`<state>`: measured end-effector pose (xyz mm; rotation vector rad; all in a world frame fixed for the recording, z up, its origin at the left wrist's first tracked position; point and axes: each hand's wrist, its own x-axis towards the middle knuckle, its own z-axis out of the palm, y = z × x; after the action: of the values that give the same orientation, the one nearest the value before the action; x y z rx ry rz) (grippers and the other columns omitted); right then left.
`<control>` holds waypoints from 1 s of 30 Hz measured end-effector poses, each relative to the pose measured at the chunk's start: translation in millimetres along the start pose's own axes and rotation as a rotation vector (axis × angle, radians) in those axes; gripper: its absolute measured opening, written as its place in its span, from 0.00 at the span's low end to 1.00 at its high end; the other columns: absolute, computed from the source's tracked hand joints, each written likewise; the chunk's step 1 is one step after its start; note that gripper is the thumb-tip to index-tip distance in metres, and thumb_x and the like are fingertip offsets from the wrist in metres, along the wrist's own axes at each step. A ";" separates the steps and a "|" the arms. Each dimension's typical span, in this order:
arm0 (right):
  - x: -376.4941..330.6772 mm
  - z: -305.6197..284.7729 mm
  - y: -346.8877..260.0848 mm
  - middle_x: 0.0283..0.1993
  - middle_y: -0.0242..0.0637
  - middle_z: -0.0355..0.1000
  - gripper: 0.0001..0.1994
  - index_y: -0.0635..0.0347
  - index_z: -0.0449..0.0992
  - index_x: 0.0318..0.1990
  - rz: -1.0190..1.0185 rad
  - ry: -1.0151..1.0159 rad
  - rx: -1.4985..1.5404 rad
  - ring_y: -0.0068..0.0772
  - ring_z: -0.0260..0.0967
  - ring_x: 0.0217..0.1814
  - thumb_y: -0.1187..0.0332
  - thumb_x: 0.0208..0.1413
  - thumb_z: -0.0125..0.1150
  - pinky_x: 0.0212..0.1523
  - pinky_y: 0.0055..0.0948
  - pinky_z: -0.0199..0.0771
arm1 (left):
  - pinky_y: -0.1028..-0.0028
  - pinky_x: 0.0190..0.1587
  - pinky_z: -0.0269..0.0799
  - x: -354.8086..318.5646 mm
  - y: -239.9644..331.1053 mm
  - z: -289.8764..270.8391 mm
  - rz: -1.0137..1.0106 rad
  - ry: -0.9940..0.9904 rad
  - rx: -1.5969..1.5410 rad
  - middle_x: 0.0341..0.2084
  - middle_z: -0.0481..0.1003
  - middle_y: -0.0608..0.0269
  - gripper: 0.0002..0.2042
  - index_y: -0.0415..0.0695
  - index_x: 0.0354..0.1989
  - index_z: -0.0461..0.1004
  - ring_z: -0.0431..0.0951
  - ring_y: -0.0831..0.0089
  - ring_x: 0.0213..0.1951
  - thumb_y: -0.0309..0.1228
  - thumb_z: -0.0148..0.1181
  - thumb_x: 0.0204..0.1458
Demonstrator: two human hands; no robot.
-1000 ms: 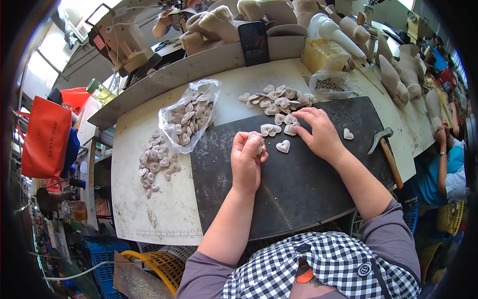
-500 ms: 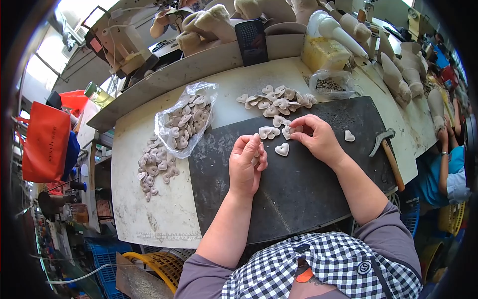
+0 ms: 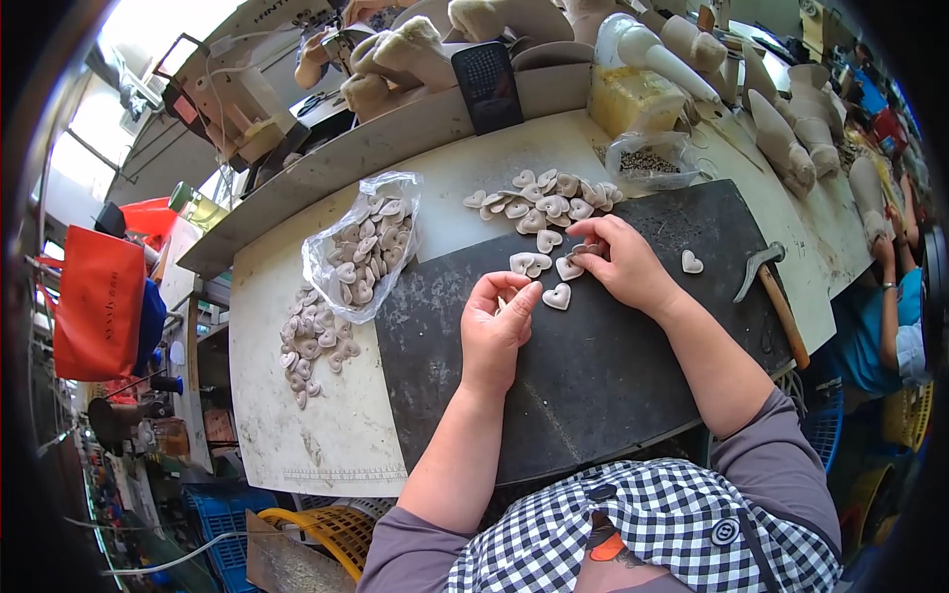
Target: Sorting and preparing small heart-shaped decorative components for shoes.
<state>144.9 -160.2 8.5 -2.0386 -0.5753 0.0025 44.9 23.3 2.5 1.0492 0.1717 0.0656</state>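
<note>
Head view, left hand: left hand (image 3: 497,326) raised just above the dark mat (image 3: 593,395), fingers curled together round something small at the tips; too small to tell what. One second ago it was a tighter fist further up the mat; fingertips now point toward the lone heart piece (image 3: 557,296) and almost touch it.
Head view, right hand: right hand (image 3: 621,259) resting on the mat, thumb and forefinger pinched on a small piece at the edge of the loose pile of hearts (image 3: 544,198). Has barely moved.
Heart pieces: two more lie just left of the right hand's fingers; one stray heart (image 3: 692,261) to its right.
Judgement: picking from the pile goes on; hands are closing toward each other.
Surroundings: open bag of hearts (image 3: 366,252); hammer (image 3: 769,287) lies untouched.
</note>
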 end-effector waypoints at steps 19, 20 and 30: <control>-20.9 19.0 -21.1 0.45 0.42 0.72 0.20 0.59 0.77 0.46 -0.321 0.096 -0.427 0.46 0.68 0.49 0.60 0.47 0.71 0.52 0.37 0.71 | 0.80 0.24 0.62 1.2 6.8 -0.9 0.076 0.196 -0.264 0.31 0.73 0.66 0.05 0.49 0.31 0.66 0.70 0.78 0.26 0.30 0.56 0.58; -22.8 17.2 -17.9 0.45 0.41 0.70 0.23 0.57 0.76 0.47 -0.298 0.014 -0.444 0.44 0.67 0.50 0.60 0.43 0.74 0.52 0.39 0.70 | 0.77 0.25 0.65 1.2 7.0 -5.0 0.059 0.155 -0.268 0.35 0.74 0.62 0.01 0.48 0.35 0.67 0.73 0.74 0.29 0.29 0.51 0.57; -20.0 0.2 -21.3 0.40 0.39 0.70 0.14 0.60 0.75 0.38 0.027 -0.226 -0.103 0.37 0.71 0.42 0.72 0.44 0.72 0.46 0.33 0.74 | 0.83 0.25 0.69 0.2 1.8 -0.7 -0.008 0.019 0.104 0.34 0.75 0.67 0.18 0.42 0.53 0.72 0.75 0.81 0.31 0.26 0.66 0.53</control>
<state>118.7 -159.3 21.3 -2.1615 -0.7001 0.2262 45.0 24.8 3.7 1.1518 0.1982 0.0602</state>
